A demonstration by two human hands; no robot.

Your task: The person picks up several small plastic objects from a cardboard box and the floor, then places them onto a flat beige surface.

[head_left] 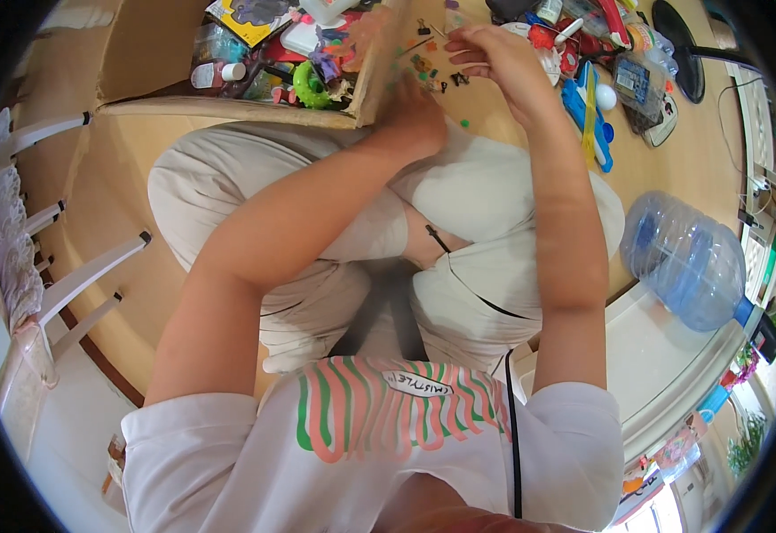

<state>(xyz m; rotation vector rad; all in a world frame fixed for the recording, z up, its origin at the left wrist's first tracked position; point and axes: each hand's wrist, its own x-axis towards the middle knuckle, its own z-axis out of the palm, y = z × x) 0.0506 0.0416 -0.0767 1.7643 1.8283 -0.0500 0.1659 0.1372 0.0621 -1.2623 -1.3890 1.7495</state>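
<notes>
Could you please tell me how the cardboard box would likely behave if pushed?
The cardboard box would probably feel fairly weighty, since jumbled contents crowd it. Its thin-looking walls may flex, and the loose contents would likely shift.

Left hand (413,123) blurred, upper centre; right hand (502,60) higher, fingers (475,41) slightly bent, pointing left; legs (486,178) crossed mid-frame.

- One left hand (416,123), one right hand (505,64)
- One box (144,53), far left
- One green ring (302,87) in it
- One white ball (605,96), far right
- One jug (685,262) lies right
</notes>
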